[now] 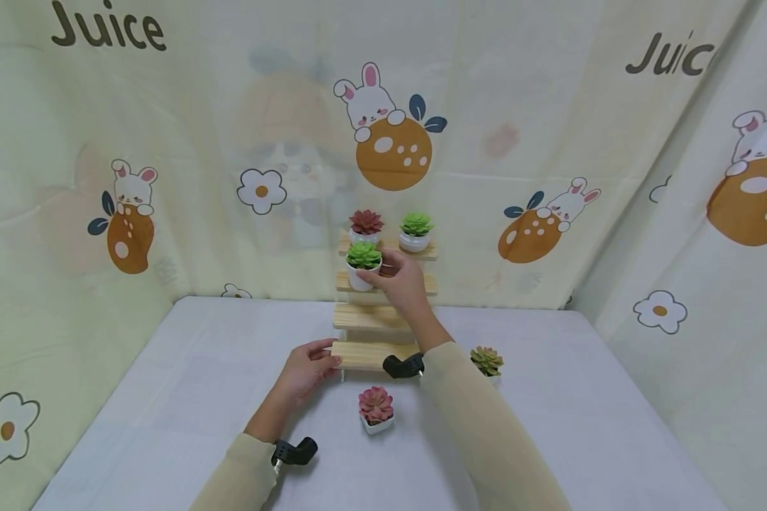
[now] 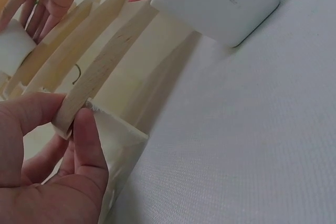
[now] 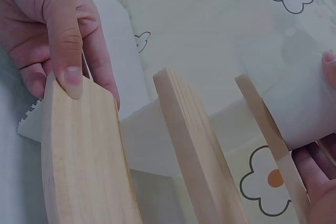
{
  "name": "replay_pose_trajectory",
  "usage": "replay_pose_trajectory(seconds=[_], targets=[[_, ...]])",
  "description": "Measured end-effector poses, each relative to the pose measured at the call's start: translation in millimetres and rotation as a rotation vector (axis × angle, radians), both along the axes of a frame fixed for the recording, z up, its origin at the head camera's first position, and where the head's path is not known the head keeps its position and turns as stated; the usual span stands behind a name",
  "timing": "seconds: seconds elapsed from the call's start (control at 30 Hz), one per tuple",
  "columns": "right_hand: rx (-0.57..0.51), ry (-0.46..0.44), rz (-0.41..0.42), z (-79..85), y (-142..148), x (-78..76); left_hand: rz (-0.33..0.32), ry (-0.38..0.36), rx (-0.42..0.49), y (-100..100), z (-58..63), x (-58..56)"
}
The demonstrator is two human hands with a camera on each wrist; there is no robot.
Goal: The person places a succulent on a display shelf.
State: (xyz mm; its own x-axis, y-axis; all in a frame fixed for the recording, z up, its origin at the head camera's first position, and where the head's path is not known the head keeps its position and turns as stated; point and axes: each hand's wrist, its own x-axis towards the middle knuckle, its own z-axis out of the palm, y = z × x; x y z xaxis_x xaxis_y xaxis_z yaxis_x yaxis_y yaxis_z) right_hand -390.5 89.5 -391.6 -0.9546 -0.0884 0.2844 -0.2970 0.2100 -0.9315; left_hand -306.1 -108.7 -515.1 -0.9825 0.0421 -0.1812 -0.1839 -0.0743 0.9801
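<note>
White below: working over the table (image 1: 581, 397), steadying the shelf (image 1: 367, 316) by the left end of its lowest tier (image 1: 361, 355), presumably for stopping any sliding. Pinching that tier with the left hand (image 1: 307, 369), pressing the thumb on top. Reaching farther and higher with the right hand (image 1: 404, 280), slanting in from the right. Grasping the green plant (image 1: 363, 255) by its pot (image 1: 361, 282) between thumb and fingers, likely choosing the firmest part. Holding it at the second tier (image 1: 431, 284) from the top, in front of the red plant (image 1: 366, 221), giving too little view for telling resting from hovering.
</note>
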Motion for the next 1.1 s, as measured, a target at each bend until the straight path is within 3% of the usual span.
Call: replay_pose_trajectory(seconds=[0.43, 0.7, 1.1], targets=[[0.014, 0.001, 0.003, -2.9, 2.7, 5.1, -0.011, -0.004, 0.003, 0.6, -1.4, -0.4], [-0.038, 0.021, 0.034, -7.5, 5.3, 10.6, -0.007, 0.003, 0.004, -0.5, -1.4, 0.7], [-0.119, 0.071, 0.013, -13.4, 25.4, 27.0, 0.000, 0.000, 0.026, 0.7, -1.4, 0.2]])
